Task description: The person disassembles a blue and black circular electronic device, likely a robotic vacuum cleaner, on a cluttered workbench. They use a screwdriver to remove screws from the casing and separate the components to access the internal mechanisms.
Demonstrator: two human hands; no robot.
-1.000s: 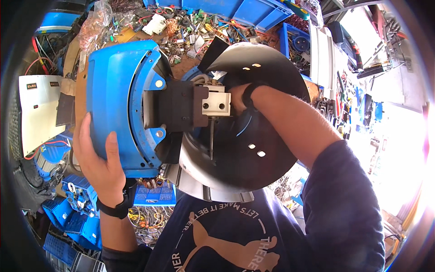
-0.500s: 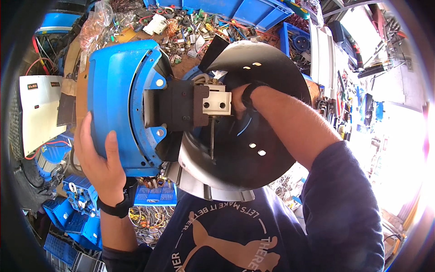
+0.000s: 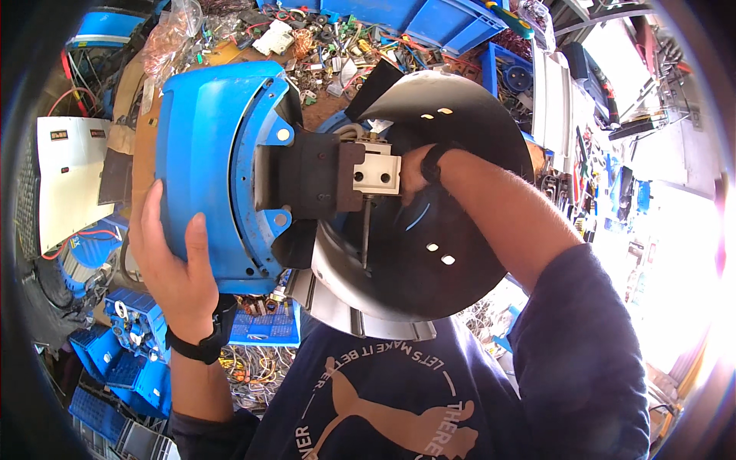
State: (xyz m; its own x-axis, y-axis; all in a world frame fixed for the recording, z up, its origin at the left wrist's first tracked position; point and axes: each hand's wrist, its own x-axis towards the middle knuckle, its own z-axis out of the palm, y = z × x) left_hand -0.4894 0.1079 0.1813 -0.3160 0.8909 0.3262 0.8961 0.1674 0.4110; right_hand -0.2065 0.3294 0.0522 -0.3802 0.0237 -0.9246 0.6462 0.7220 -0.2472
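Observation:
In front of me lies a machine with a curved blue housing at its left and a black, bowl-like metal shell at its right. A dark bracket joins them, with a cream two-hole terminal block at its end. My left hand grips the housing's near left corner, thumb and fingers apart on the blue surface. Into the shell reaches my right hand, beside the terminal block; its fingertips are hidden there. A short blue wire and a thin metal rod show inside the shell.
Loose electrical scraps cover the bench behind the machine, below a large blue bin. A white panel stands at the left. Blue crates and tangled cables lie low on the near left. Tools crowd the right.
The whole view has shifted slightly, so machine and bench sit a little further right. My left hand stays on the blue housing and my right hand stays inside the shell.

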